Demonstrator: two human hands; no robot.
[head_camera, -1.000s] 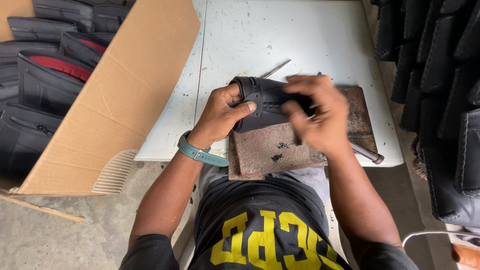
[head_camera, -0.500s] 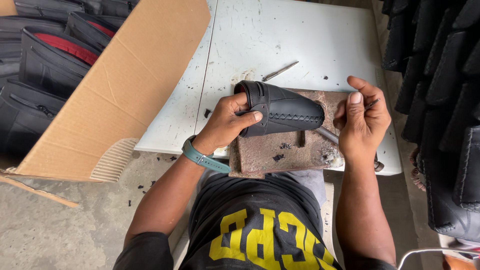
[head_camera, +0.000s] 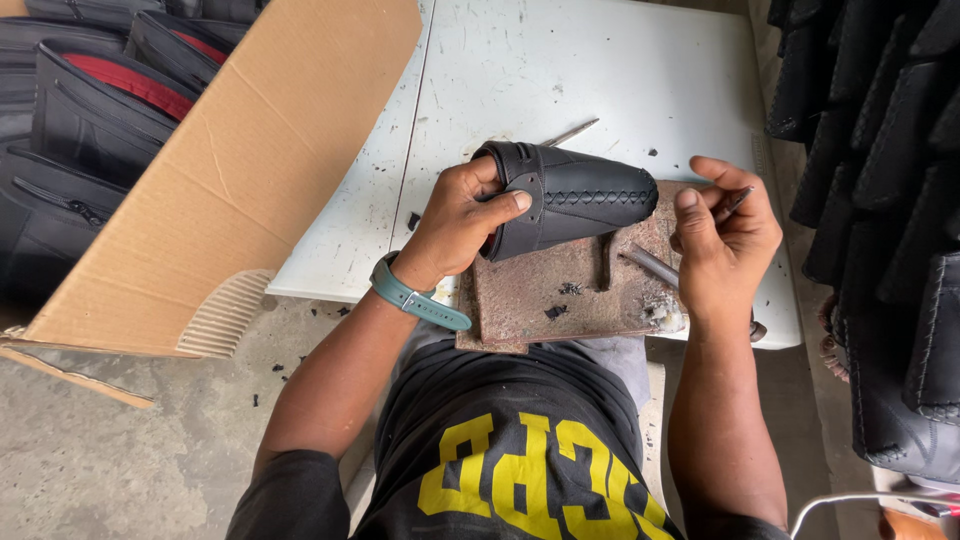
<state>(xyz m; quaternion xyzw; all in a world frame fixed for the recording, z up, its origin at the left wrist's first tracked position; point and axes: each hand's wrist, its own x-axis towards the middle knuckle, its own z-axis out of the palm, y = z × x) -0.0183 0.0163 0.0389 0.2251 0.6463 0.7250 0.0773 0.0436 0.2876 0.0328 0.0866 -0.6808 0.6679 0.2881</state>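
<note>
Fingers (head_camera: 500, 200) of the left hand (head_camera: 455, 225) are curled tight around the open end of a black leather piece (head_camera: 575, 195), with the thumb pressed flat on its side. The leather piece is rounded like the front of a shoe and has a line of stitching along it. It sits tilted on a rusty metal plate (head_camera: 560, 290), which lies at the near edge of the white desk (head_camera: 560, 70).

The right hand (head_camera: 725, 240) is held up just beside the leather piece, not touching it. Its fingers (head_camera: 690, 215) are pinched shut on a thin metal tool (head_camera: 738, 200); only a small bit of the tool shows.

A grey metal rod (head_camera: 650, 265) lies on the plate under the right hand. Small black scraps (head_camera: 560, 300) are scattered on the plate. Another thin metal pin (head_camera: 570, 132) lies on the desk behind the leather piece.

A teal band (head_camera: 415, 298) is on the left wrist. A big cardboard box (head_camera: 230, 180) stands to the left of the desk, with black bags (head_camera: 80, 120) behind it. More black leather pieces (head_camera: 880, 200) are stacked on the right.
</note>
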